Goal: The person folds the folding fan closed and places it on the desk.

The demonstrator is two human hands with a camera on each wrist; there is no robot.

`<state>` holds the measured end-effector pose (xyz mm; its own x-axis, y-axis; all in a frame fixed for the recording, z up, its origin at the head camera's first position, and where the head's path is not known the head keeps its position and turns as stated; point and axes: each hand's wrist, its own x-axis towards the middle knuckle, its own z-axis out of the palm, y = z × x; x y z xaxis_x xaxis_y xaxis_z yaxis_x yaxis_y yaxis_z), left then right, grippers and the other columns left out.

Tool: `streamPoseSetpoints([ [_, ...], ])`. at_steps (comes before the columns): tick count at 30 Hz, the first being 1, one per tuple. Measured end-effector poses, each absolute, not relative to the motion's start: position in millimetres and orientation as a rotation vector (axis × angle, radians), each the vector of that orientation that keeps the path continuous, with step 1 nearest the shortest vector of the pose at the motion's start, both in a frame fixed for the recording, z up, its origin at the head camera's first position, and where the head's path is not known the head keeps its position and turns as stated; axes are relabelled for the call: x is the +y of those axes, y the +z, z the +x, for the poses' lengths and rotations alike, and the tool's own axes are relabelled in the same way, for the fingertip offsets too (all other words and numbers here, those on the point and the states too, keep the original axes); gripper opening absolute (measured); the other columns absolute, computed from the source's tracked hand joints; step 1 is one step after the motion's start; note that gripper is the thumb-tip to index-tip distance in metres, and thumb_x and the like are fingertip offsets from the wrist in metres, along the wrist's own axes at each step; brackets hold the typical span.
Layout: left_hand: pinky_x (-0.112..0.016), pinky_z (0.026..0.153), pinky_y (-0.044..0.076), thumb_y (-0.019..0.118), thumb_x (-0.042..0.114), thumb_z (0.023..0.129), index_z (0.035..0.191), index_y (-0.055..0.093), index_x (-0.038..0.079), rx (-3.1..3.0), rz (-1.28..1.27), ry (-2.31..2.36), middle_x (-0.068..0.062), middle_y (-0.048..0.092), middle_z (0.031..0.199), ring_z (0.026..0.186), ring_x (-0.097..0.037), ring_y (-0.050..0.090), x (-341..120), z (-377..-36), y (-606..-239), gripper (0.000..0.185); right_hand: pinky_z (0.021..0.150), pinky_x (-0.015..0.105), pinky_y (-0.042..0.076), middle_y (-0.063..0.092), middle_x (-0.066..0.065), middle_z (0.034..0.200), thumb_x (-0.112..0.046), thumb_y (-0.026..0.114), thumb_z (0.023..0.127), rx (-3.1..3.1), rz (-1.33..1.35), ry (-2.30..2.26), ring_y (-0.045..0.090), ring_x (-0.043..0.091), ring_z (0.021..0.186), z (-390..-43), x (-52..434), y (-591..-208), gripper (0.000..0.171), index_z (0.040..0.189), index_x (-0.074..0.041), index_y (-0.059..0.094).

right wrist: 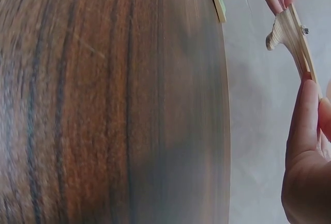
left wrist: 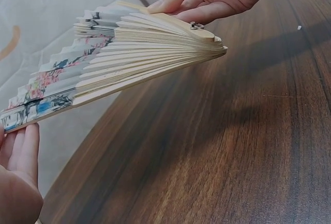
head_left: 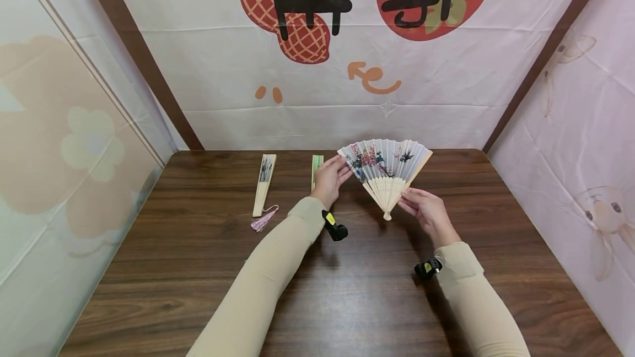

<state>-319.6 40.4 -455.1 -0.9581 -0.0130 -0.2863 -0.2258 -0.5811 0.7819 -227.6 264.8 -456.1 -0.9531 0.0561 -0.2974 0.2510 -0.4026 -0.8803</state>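
A folding fan [head_left: 382, 165] with painted flowers and dark birds is spread open above the table, its pale ribs meeting at a pivot at the bottom. My left hand [head_left: 329, 179] pinches the fan's left edge near the top. On the opposite side, my right hand [head_left: 426, 211] grips the right outer rib at mid-length. The left wrist view shows the fan's ribs [left wrist: 150, 53] fanned in pleats, with a small metal ring [left wrist: 196, 26] by the pivot. In the right wrist view the fan [right wrist: 296, 40] appears nearly edge-on.
A folded fan [head_left: 265, 185] with a pink tassel [head_left: 263, 220] lies on the wooden table [head_left: 208, 269] to the left. Partly behind my left hand lies a green folded fan [head_left: 318, 162]. Printed cloth walls [head_left: 317, 120] stand around the table's back and sides.
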Motion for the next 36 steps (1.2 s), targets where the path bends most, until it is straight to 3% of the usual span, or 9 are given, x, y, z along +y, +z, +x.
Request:
streamPoseSetpoints([
  [11, -0.037, 0.092, 0.061, 0.061, 0.000, 0.096, 0.126, 0.062, -0.005, 1.383, -0.409, 2.669, -0.003, 0.067, 0.086, 0.075, -0.012, 0.066, 41.2, -320.5, -456.5, 0.031, 0.073, 0.023, 0.063, 0.074, -0.002, 0.075, 0.007, 0.053, 0.098, 1.641, 0.420, -2.492, 0.072, 0.009, 0.071, -229.6, 258.2, -457.7, 0.035, 0.076, -0.013, 0.072],
  [36, -0.040, 0.099, 0.058, 0.061, 0.001, 0.095, 0.130, 0.062, 0.000, 1.383, -0.432, 2.617, -0.003, 0.065, 0.089, 0.078, -0.014, 0.063, 39.2, -321.0, -457.1, 0.034, 0.074, 0.023, 0.063, 0.073, -0.003, 0.076, 0.007, 0.055, 0.097, 1.710, 0.383, -2.401, 0.072, 0.009, 0.073, -234.6, 249.0, -458.9, 0.033, 0.079, -0.014, 0.072],
])
